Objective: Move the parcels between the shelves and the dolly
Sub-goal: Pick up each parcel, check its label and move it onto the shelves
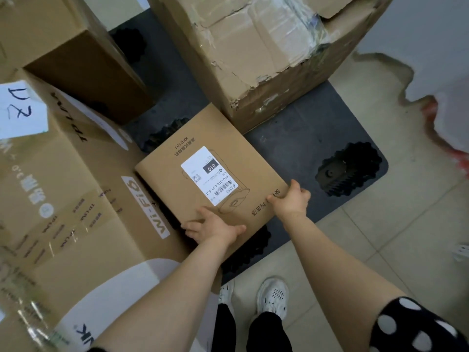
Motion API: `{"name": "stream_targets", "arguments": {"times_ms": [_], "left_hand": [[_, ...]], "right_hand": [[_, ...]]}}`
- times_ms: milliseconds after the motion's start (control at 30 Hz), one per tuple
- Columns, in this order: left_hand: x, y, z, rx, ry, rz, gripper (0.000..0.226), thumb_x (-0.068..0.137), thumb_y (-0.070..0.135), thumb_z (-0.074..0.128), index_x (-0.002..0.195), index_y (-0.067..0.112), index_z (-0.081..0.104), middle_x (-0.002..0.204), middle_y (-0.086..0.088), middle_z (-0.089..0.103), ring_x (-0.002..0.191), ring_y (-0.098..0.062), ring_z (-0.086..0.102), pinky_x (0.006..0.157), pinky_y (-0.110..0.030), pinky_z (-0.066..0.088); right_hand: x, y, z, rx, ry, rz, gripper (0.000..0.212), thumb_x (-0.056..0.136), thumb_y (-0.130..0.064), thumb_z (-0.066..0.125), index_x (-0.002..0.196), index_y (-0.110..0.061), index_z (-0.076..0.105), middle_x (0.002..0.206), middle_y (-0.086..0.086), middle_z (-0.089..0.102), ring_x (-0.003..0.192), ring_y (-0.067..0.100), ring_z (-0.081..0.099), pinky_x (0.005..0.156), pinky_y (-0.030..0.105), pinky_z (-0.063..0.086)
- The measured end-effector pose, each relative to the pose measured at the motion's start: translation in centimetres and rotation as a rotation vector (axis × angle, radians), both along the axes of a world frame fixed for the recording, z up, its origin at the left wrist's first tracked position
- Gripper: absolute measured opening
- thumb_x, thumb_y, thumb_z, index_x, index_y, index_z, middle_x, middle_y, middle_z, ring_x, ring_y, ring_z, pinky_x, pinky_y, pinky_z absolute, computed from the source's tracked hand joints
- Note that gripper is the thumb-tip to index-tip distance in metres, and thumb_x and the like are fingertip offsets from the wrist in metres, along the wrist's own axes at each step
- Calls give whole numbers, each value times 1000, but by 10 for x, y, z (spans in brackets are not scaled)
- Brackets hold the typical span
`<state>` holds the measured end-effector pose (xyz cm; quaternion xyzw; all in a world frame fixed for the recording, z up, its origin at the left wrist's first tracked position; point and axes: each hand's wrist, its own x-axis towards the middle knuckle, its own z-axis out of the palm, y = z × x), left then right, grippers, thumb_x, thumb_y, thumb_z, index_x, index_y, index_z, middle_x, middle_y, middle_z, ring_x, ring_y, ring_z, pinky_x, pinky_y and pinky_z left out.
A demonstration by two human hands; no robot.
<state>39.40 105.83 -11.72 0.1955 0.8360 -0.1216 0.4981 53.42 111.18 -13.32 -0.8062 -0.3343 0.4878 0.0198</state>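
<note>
View looking down from my head. I hold a flat cardboard parcel [162, 174] with both hands. My left hand [215, 231] grips its near corner, thumb on the top face. My right hand [291, 199] clasps the right corner, fingers curled over the edge. The parcel lies over the dark dolly [299, 148], in the gap between a large Wi-Fi box [76, 199] on my left and a crushed box [253, 59] behind it. I cannot tell whether it rests on the deck or hangs just above.

The risks, as I judge them: both my hands are on the near side, so the far end has no support and could dip and slide out of my grip. The far corner is close against the crushed box and might catch on its torn card or loose tape. The left edge could scrape the Wi-Fi box. The parcel is near the dolly's front edge, so a slip could drop it toward my shoes [272, 295]. A hard shove might also roll the dolly.
</note>
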Motion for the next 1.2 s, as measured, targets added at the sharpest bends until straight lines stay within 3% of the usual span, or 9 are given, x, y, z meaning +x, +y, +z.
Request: {"name": "stream_targets", "arguments": {"times_ms": [67,133,233,333,500,767,933,1100,1200], "left_hand": [[-1,1,-2,-21,-12,-169,135,67,56,78,149,16,-21,149,-32,-24,142,-44,-18,117,-45,-3],[-4,1,-4,-32,-21,-261,141,63,58,80,147,16,-25,148,-30,-30,140,-45,-22,118,-47,-6],[-7,6,-4,-30,-83,-291,144,64,51,83,144,19,-32,145,-25,-40,138,-45,-27,116,-51,2],[-15,17,-5,20,-101,-400,147,63,41,86,141,21,-36,141,-24,-46,136,-40,-34,115,-54,10],[-41,34,-16,51,-24,-634,151,61,34,89,139,20,-40,140,-23,-47,135,-40,-35,112,-60,14],[-70,58,-36,123,173,-675,133,74,28,81,144,22,-31,147,-23,-37,141,-39,-25,109,-59,22],[-90,73,-39,181,212,-694,119,82,13,73,147,21,-26,149,-25,-32,143,-38,-20,109,-56,24],[-110,88,-36,183,209,-696,128,76,15,80,147,20,-27,150,-24,-31,143,-38,-19,110,-54,26],[-119,94,-37,199,221,-688,123,78,11,77,148,21,-24,151,-23,-29,144,-38,-17,111,-53,25]], "right_hand": [[-8,-4,-2,-23,59,-126,84,85,-16,70,150,-25,19,145,14,23,121,34,47,102,42,43],[-14,-7,-5,-24,99,-121,86,86,-15,68,151,-29,14,141,13,38,120,33,50,102,44,43],[-20,-5,-8,10,109,-100,84,87,-14,66,151,-25,12,135,9,51,123,29,50,102,45,43],[-27,4,-8,51,139,-89,74,91,-12,61,150,-22,16,133,7,52,120,28,52,91,36,46],[-53,15,-13,106,196,-134,75,93,-10,57,151,-19,9,138,9,48,127,27,47,105,42,38],[-88,35,-23,142,274,-168,80,94,-10,56,153,-25,3,142,8,44,131,28,44,107,48,40],[-101,51,-20,121,294,-107,76,98,-8,49,153,-20,-2,147,7,39,136,24,37,113,39,29],[-115,64,-14,80,339,-20,78,100,-4,41,151,-22,-15,151,4,34,139,22,33,113,36,24],[-120,69,-12,59,355,41,79,98,2,36,149,-23,-20,149,4,35,135,21,35,111,33,27]]}}
